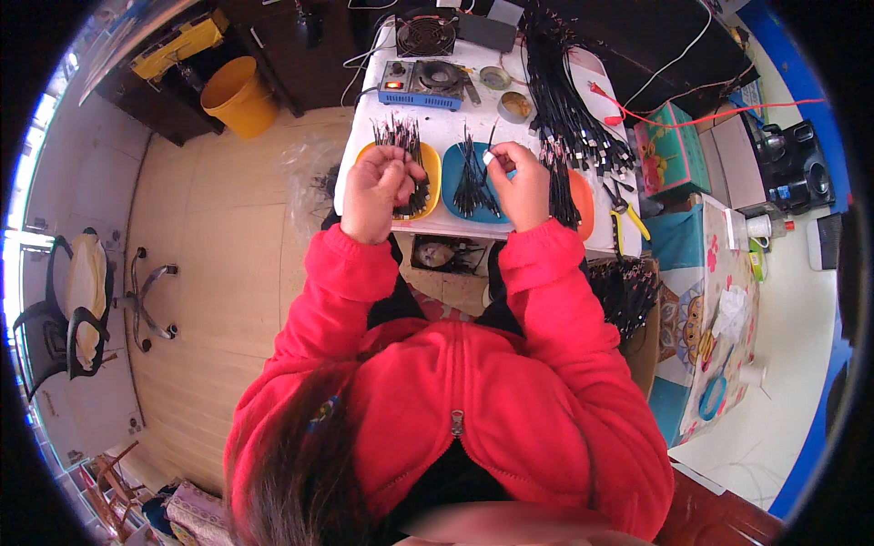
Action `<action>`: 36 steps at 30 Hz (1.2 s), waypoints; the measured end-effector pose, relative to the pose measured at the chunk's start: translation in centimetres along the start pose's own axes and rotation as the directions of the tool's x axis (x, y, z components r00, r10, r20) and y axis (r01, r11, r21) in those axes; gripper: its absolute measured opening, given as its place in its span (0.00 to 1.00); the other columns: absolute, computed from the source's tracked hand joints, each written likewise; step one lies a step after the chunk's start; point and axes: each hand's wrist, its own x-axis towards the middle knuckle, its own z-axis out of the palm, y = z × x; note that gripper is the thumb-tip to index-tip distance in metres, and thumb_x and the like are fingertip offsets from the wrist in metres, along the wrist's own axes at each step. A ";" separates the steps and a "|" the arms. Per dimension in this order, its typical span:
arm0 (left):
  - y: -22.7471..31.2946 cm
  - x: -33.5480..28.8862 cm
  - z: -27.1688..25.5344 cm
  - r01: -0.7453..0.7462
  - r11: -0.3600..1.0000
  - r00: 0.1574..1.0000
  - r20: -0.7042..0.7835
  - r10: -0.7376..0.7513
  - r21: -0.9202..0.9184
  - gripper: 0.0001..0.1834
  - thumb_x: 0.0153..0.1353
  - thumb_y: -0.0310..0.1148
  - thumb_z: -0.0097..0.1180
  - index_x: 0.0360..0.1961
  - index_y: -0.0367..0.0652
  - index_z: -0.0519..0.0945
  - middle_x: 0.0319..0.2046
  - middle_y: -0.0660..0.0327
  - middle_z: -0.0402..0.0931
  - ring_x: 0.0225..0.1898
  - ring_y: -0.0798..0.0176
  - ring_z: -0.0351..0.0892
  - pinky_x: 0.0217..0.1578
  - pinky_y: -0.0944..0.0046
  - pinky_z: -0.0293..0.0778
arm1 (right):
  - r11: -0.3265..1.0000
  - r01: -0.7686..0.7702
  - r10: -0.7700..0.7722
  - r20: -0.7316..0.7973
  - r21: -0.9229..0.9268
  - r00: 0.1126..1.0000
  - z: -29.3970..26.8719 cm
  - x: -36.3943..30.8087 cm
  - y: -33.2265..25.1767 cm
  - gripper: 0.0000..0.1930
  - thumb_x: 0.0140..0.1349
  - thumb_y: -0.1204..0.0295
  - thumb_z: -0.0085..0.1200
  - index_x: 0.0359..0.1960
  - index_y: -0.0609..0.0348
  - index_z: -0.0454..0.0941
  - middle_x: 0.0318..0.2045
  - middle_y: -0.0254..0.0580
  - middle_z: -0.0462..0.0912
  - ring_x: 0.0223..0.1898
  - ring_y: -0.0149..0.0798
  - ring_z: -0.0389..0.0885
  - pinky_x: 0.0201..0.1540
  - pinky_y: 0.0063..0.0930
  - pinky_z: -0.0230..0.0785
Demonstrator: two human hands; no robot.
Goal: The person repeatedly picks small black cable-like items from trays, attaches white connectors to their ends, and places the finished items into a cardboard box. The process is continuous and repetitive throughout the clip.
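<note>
My left hand (381, 189) is closed, its fingers curled over the yellow tray (431, 195), which holds a bundle of short black cables (398, 134). What those fingers grip, if anything, is hidden. On the other side, my right hand (521, 189) pinches a thin black cable (492, 136) that stands up from its fingertips. That hand is above the right edge of a blue tray (452, 164) with a loose heap of black cables (471, 187) in it. Beside my right wrist, more black cables (558, 187) lie on an orange tray (581, 205).
Behind the trays stands a blue solder pot (421, 96) with a lit switch, near a fan (425, 35) and two round tins (514, 107). Long black cables (569, 91) cover the table's right side. Yellow-handled pliers (628, 218) lie at the right edge, a yellow bin (239, 96) farther left.
</note>
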 end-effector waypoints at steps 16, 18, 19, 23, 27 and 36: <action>1.4 -9.7 6.2 -0.047 0.999 0.983 0.178 0.047 -0.004 0.09 0.72 0.32 0.37 0.37 0.40 0.67 0.22 0.61 0.71 0.15 0.76 0.56 0.18 0.77 0.52 | 0.865 -0.241 0.104 0.314 0.441 0.944 -7.4 -11.2 -9.2 0.06 0.60 0.76 0.58 0.33 0.62 0.73 0.25 0.30 0.78 0.25 0.19 0.74 0.26 0.15 0.65; 1.3 -10.6 6.3 -0.053 0.999 0.977 0.205 0.051 0.005 0.10 0.72 0.31 0.37 0.38 0.39 0.69 0.24 0.59 0.74 0.17 0.76 0.56 0.19 0.77 0.53 | 0.857 -0.232 0.092 0.306 0.460 0.947 -7.8 -12.2 -9.5 0.06 0.60 0.76 0.59 0.32 0.62 0.73 0.25 0.29 0.78 0.25 0.19 0.73 0.26 0.15 0.65; 1.3 -11.0 6.2 -0.044 0.999 0.971 0.237 0.043 -0.004 0.10 0.72 0.31 0.37 0.38 0.38 0.69 0.24 0.59 0.74 0.17 0.76 0.56 0.19 0.77 0.53 | 0.854 -0.230 0.089 0.304 0.467 0.948 -7.9 -12.7 -9.6 0.06 0.60 0.76 0.59 0.32 0.62 0.73 0.25 0.29 0.78 0.25 0.19 0.73 0.26 0.15 0.65; 0.8 -12.5 5.9 0.006 0.997 0.960 0.279 0.017 -0.080 0.09 0.72 0.31 0.38 0.40 0.38 0.70 0.24 0.59 0.74 0.17 0.76 0.56 0.20 0.77 0.52 | 0.841 -0.277 0.137 0.313 0.465 0.940 -8.3 -14.3 -9.9 0.06 0.60 0.76 0.59 0.32 0.62 0.73 0.24 0.28 0.77 0.24 0.17 0.70 0.25 0.14 0.63; 0.4 -13.0 6.1 -0.008 0.992 0.946 0.321 0.050 -0.129 0.08 0.71 0.29 0.38 0.40 0.39 0.70 0.30 0.57 0.76 0.24 0.72 0.67 0.26 0.73 0.65 | 0.840 -0.267 0.122 0.316 0.472 0.941 -8.5 -15.2 -10.0 0.06 0.59 0.77 0.59 0.32 0.62 0.73 0.24 0.27 0.76 0.24 0.17 0.69 0.25 0.13 0.62; -0.5 -14.3 7.5 -0.005 0.986 0.972 0.231 0.044 -0.167 0.08 0.70 0.26 0.40 0.42 0.35 0.72 0.47 0.56 0.74 0.50 0.62 0.76 0.49 0.60 0.78 | 0.820 -0.257 0.119 0.286 0.512 0.951 -8.0 -15.6 -10.3 0.06 0.59 0.77 0.59 0.33 0.61 0.73 0.25 0.27 0.76 0.26 0.16 0.70 0.26 0.12 0.62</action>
